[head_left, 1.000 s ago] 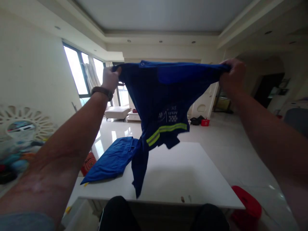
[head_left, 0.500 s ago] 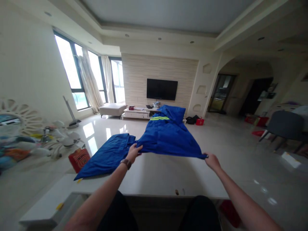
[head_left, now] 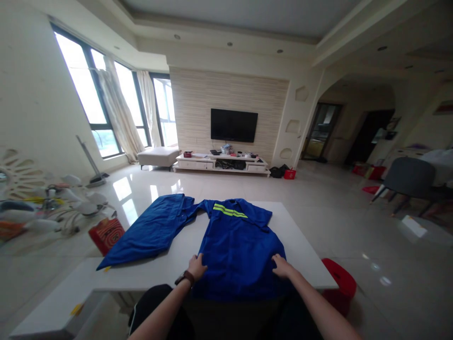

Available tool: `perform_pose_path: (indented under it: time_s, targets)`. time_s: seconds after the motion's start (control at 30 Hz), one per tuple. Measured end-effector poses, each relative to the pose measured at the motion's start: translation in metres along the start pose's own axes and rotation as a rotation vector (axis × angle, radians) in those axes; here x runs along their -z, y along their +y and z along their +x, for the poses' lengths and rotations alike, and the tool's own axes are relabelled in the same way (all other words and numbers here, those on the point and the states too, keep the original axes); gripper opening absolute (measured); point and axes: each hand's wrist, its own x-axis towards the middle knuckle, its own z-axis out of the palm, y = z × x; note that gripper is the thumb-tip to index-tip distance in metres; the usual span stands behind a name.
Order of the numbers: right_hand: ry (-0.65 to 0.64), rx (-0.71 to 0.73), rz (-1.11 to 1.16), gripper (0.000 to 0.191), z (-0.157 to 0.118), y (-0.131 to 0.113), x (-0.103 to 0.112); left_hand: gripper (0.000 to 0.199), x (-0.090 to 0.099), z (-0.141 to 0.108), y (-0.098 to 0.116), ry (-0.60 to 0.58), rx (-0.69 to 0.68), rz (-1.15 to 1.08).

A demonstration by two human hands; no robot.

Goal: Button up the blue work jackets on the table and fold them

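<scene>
A blue work shirt (head_left: 240,245) with a yellow-green reflective stripe across its chest lies spread on the white table (head_left: 297,236), its lower part hanging over the near edge. My left hand (head_left: 197,267), with a watch on the wrist, is closed on the shirt's left side. On the opposite side my right hand (head_left: 281,266) pinches the fabric, fingertips partly hidden. Left of the shirt lies a second blue garment (head_left: 152,231), folded into a long shape; a sleeve of the shirt reaches over to its edge.
A red stool (head_left: 339,283) stands at the table's right side. Beyond the left side is a red bag (head_left: 106,234). Further off are a low TV cabinet (head_left: 194,164) and a grey chair (head_left: 410,177). My knees are under the near edge.
The shirt, held up and stretched out in the air before, has come down flat onto the table. Both hands have moved down and closer to me, and nearer each other.
</scene>
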Motion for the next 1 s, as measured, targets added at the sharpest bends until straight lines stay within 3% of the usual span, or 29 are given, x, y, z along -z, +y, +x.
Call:
perform_pose_path:
  time_s: [0.1, 0.2, 0.27, 0.37, 0.47, 0.6, 0.7, 0.8, 0.9, 1.0]
  targets:
    - [-0.08, 0.049, -0.061, 0.075, 0.016, -0.008, -0.021, 0.073, -0.008, 0.03, 0.006, -0.032, -0.127, 0.083]
    - [-0.251, 0.112, -0.135, 0.057, 0.022, -0.011, -0.041, 0.076, -0.017, 0.054, 0.012, -0.102, -0.251, 0.228]
    - [-0.351, 0.111, -0.154, 0.037, 0.026, -0.013, -0.045, 0.062, -0.024, 0.066, 0.013, -0.176, -0.23, 0.279]
    - [-0.416, 0.149, -0.157, 0.02, 0.045, -0.024, -0.029, 0.034, -0.032, 0.083, 0.012, -0.242, -0.184, 0.289]
    - [-0.245, 0.233, -0.156, 0.025, 0.096, -0.047, 0.001, 0.032, -0.034, 0.1, 0.013, -0.183, -0.236, 0.274]
    - [-0.047, 0.263, -0.154, 0.035, 0.204, -0.094, 0.036, 0.029, -0.022, 0.114, 0.024, -0.179, -0.325, 0.231]
    - [0.041, 0.221, -0.147, 0.04, 0.29, -0.128, 0.045, 0.03, -0.01, 0.117, 0.035, -0.186, -0.383, 0.193]
    - [0.117, 0.14, -0.129, 0.047, 0.359, -0.155, 0.04, 0.028, -0.004, 0.119, 0.042, -0.197, -0.402, 0.188]
    - [0.154, 0.091, -0.123, 0.045, 0.403, -0.172, 0.03, 0.027, -0.004, 0.12, 0.043, -0.211, -0.397, 0.167]
    - [0.252, 0.11, -0.137, 0.04, 0.418, -0.168, 0.038, 0.029, -0.002, 0.122, 0.042, -0.223, -0.384, 0.17]
